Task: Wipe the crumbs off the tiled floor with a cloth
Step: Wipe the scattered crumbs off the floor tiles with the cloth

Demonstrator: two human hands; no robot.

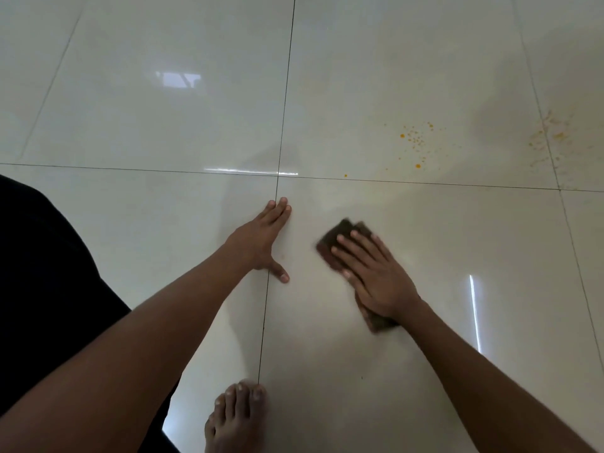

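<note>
Cloth (336, 238): dark brown, folded flat on the floor, right of centre in the frame; its edges look slightly blurred. One end shows beyond the fingertips, the other end shows below the wrist.
Right hand (374, 277): lies palm down on the cloth, fingers straight and spread, pressing it to the tile; nothing is pinched or curled around, so the grip is open.
Crumbs (415, 140): small orange and yellow specks scattered on the tile in the upper right of the frame, well apart from the cloth and above the horizontal grout line. One lone speck sits just above that line.
Smear (552, 135): a faint yellowish patch with finer specks at the far right edge, across a vertical grout line.
Left hand (266, 238): flat on the floor at the centre of the frame, fingers straight and together, thumb spread out across the vertical grout line; its grip is open and holds nothing.
Floor (163, 125): glossy pale tiles with thin dark grout lines and light reflections.
Foot (235, 416): bare, at the bottom centre, toes near the vertical grout line.
Dark clothing (49, 273): fills the left edge.
</note>
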